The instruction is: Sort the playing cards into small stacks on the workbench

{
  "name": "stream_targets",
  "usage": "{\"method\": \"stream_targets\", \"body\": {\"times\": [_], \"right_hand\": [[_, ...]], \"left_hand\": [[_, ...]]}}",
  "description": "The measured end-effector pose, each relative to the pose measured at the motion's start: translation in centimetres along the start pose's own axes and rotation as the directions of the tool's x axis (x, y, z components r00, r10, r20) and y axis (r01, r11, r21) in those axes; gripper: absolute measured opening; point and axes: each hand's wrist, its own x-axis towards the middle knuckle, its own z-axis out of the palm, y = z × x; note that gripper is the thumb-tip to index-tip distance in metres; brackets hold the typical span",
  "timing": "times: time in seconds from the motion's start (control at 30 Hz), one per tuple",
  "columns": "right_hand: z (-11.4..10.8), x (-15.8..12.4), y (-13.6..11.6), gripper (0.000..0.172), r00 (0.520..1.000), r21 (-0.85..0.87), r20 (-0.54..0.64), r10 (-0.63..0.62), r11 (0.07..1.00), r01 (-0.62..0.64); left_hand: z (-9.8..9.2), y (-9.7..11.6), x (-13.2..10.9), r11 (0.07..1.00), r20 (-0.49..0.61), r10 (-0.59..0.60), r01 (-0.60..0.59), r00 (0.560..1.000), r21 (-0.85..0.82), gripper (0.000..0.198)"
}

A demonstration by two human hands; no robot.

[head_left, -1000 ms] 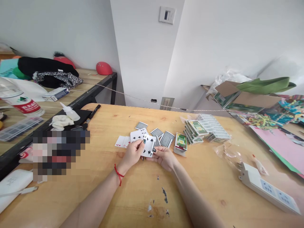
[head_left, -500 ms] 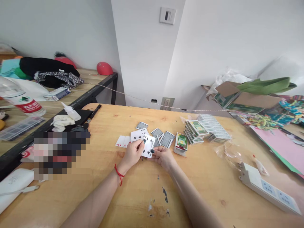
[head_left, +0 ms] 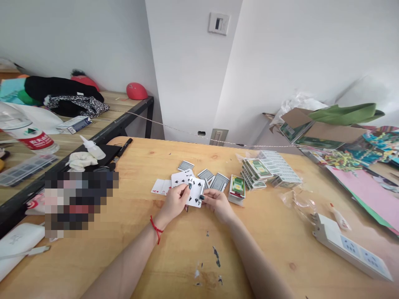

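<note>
My left hand (head_left: 178,201) pinches the left edge of a four of spades card (head_left: 195,194), held face up over the table. My right hand (head_left: 217,203) is closed at that card's right edge, thumb and finger on it. Behind lie face-up spade cards (head_left: 179,177). Red-suited cards (head_left: 160,186), an ace among them, rest to the left. Several grey patterned card backs (head_left: 219,182) lie beyond and to the right. A green and white card box (head_left: 237,185) stands right of them.
Stacked card boxes (head_left: 256,169) and a wrapped block of boxes (head_left: 282,168) stand right of centre. A power strip (head_left: 350,247) and glue tube (head_left: 340,216) lie at the right. Bottles, cloth and a red cap (head_left: 136,91) are at the left. A string (head_left: 187,135) crosses behind the table.
My right hand has shifted slightly right, with its lower fingers drawn out from beneath the card. The held card has turned slightly, and my left hand is nearly unmoved.
</note>
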Motion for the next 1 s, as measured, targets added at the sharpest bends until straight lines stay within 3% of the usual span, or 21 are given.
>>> {"method": "stream_targets", "body": {"times": [0.13,0.27,0.37,0.47,0.6,0.7,0.83,0.9,1.0], "right_hand": [[-0.5,0.5,0.1,0.029,0.999,0.005,-0.026,0.020,1.000,-0.020],[0.0,1.2,1.4,0.024,0.957,-0.296,-0.262,-0.126,0.954,0.044],[0.1,1.3,1.8,0.020,0.900,-0.478,-0.333,-0.282,0.873,0.097],[-0.2,0.9,1.3,0.021,0.907,-0.472,-0.248,-0.342,0.859,0.195],[-0.4,0.1,0.4,0.018,0.909,-0.415,-0.129,-0.396,0.854,0.313],[-0.1,-0.6,0.1,0.011,0.846,-0.518,-0.086,-0.527,0.749,0.413],[0.1,-1.0,0.2,0.011,0.720,-0.678,0.020,-0.693,0.520,0.520],[0.0,-0.9,0.4,0.012,0.693,-0.681,0.027,-0.721,0.494,0.541],[-0.1,-0.7,0.7,0.012,0.716,-0.642,-0.022,-0.698,0.559,0.525]], "left_hand": [[0.4,0.0,0.0,0.997,0.006,0.061,-0.061,0.998,0.051,0.031],[0.9,0.0,-0.2,0.982,-0.028,0.114,-0.109,0.993,0.157,0.031],[1.1,0.0,-0.3,0.985,0.003,0.095,-0.095,0.995,0.143,0.031],[0.9,-0.1,-0.2,0.977,0.018,0.164,-0.165,0.986,0.131,0.033],[0.4,-0.3,0.2,0.920,-0.014,0.348,-0.338,0.938,0.199,0.030],[-0.1,-0.6,0.2,0.860,-0.081,0.472,-0.438,0.878,0.262,0.019],[-0.3,-0.9,-0.1,0.776,-0.118,0.611,-0.562,0.783,0.286,0.031],[-0.3,-1.0,-0.1,0.761,-0.127,0.630,-0.576,0.766,0.300,0.033],[-0.1,-0.9,-0.1,0.778,-0.151,0.608,-0.546,0.780,0.311,0.033]]}}
